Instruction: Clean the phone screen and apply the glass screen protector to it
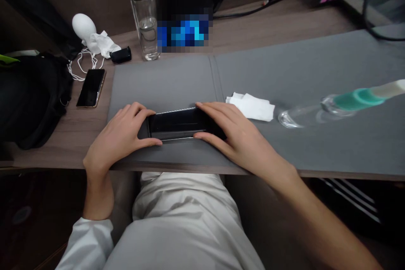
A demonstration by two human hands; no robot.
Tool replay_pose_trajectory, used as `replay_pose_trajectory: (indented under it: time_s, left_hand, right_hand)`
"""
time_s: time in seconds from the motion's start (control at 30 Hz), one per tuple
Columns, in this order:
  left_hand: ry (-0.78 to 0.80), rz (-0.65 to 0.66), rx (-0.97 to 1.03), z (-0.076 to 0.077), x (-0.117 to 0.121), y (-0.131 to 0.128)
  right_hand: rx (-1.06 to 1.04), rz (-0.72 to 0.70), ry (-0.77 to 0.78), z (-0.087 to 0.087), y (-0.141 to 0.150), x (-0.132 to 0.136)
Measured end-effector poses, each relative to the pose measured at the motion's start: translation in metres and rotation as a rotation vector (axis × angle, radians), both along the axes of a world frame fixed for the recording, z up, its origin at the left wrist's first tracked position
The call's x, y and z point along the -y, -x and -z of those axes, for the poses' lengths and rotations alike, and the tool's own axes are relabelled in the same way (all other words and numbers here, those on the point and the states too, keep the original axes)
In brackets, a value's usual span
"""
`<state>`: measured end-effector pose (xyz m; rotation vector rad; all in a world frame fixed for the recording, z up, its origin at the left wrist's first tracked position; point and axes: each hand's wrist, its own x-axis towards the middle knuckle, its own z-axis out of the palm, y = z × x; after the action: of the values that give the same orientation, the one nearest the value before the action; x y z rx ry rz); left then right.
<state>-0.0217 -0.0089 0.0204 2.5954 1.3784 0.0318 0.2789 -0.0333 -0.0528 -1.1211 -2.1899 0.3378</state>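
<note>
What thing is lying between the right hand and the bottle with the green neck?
In the head view, a folded white tissue lies on the grey mat, between the right hand and the bottle.

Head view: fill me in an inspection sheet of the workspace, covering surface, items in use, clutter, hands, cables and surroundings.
Surface: gray mat on a wood-look desk.
Items in use: black-screened device between the hands; folded white tissue and clear bottle with teal collar, blurred, to the right.
Clutter: phone, white rounded object, crumpled tissue, small black object, glass bottle.
Hands: left hand and right hand grip opposite ends of the device.
Cables: white cord at the left; black cable along the back; another at far right.
Surroundings: black bag at the left; one patch pixelated, unreadable.
</note>
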Motion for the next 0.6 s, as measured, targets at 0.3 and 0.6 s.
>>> replay_pose_trajectory:
  time_s: [0.3,0.6]
  left_hand:
    - [0.021,-0.008,0.003,-0.0030,0.0037,-0.0002]
    - [0.030,-0.006,0.019,-0.0037,0.0035,0.0032]
  right_hand:
    - [0.019,-0.006,0.001,-0.0005,-0.0001,-0.0004]
    - [0.031,-0.012,-0.015,0.0009,-0.0010,-0.0002]
